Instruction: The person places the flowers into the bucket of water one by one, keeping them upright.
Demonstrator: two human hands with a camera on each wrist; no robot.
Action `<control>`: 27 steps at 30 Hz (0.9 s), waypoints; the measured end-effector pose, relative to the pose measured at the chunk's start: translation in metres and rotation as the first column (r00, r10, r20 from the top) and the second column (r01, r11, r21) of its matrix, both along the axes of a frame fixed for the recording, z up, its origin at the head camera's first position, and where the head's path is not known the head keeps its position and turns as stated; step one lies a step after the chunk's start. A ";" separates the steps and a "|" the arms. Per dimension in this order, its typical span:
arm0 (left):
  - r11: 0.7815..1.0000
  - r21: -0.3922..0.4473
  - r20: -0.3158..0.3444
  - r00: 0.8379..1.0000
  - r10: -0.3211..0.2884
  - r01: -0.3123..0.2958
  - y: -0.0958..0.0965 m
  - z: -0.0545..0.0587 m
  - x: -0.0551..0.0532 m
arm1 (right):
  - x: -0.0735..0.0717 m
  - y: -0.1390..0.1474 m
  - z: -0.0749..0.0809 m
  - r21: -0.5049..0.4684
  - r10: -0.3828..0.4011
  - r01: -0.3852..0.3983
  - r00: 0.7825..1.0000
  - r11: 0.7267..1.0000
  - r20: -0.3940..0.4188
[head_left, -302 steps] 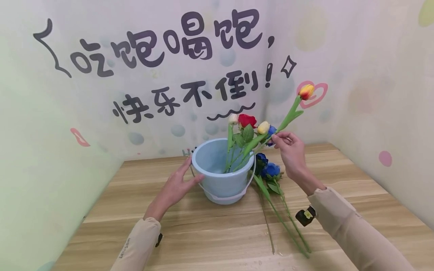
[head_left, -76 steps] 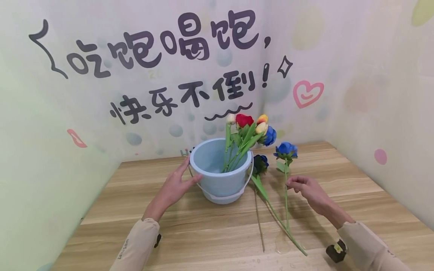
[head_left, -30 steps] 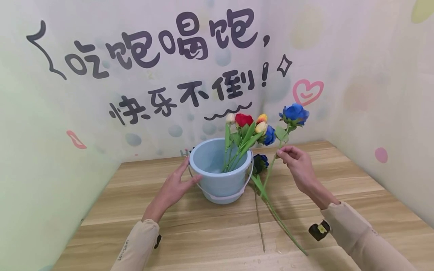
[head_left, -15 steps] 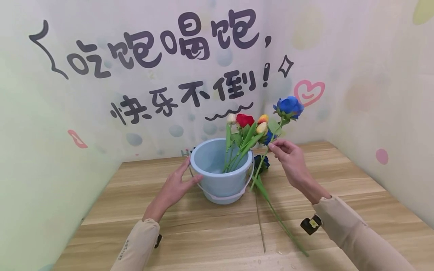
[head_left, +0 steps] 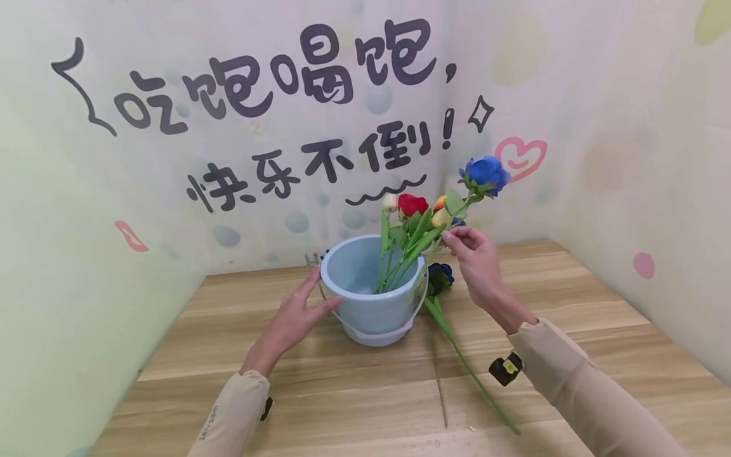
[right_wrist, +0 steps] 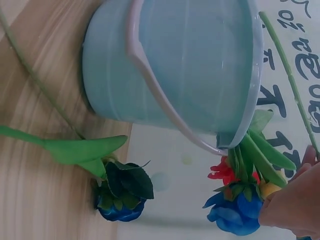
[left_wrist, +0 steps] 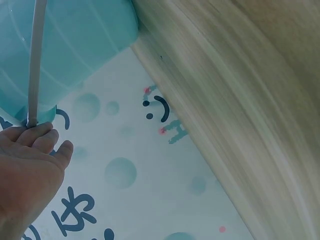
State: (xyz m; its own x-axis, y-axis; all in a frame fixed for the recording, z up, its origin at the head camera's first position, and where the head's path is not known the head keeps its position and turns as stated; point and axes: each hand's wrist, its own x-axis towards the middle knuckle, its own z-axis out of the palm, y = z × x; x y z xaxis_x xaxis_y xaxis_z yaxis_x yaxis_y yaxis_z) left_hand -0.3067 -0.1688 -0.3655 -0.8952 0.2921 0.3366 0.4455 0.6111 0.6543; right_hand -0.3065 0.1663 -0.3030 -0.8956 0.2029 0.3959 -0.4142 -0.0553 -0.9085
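My right hand (head_left: 476,260) pinches the green stem (right_wrist: 290,75) of a blue rose (head_left: 484,174), raised with its bloom up and to the right. The stem's cut end shows close to the bucket's rim in the right wrist view. My left hand (head_left: 294,320) lies against the left side of the light blue bucket (head_left: 374,317), fingers extended and thumb on the front below the rim. Leaning right inside the bucket are a white tulip (head_left: 389,202), a red rose (head_left: 412,204), yellow tulips (head_left: 440,218) and another blue rose (right_wrist: 235,215), mostly hidden from the head view.
Right of the bucket, a dark blue rose (head_left: 440,278) lies on the wooden table (head_left: 228,381). Beside it are a long green stem with leaves (head_left: 476,379) and a thin brownish stem (head_left: 441,393). The printed wall cloth (head_left: 285,184) hangs behind.
A yellow-red tulip has gone into the bucket. My right hand has picked the blue rose off the table, raised it and brought it left to the bucket. The left hand has stayed.
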 end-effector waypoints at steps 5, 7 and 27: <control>1.000 0.005 0.002 1.000 -0.003 0.003 0.001 -0.001 0.001 | -0.005 -0.008 0.001 -0.037 -0.029 0.029 1.000 0.999 0.004; 1.000 0.004 -0.004 1.000 -0.007 0.007 0.001 -0.001 0.000 | -0.005 -0.011 0.001 -0.062 -0.043 0.043 0.999 0.997 -0.002; 1.000 0.008 -0.013 1.000 -0.001 0.001 0.001 -0.002 0.000 | -0.011 -0.027 -0.010 -0.008 -0.138 0.138 0.990 0.990 -0.011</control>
State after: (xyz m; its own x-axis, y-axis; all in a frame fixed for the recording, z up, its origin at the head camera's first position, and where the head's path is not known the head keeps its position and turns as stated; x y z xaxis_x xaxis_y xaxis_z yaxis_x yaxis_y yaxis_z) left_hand -0.3068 -0.1679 -0.3673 -0.8906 0.2902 0.3502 0.4543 0.6057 0.6532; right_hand -0.3173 0.1396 -0.3129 -0.8544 0.3271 0.4037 -0.4282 -0.0031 -0.9037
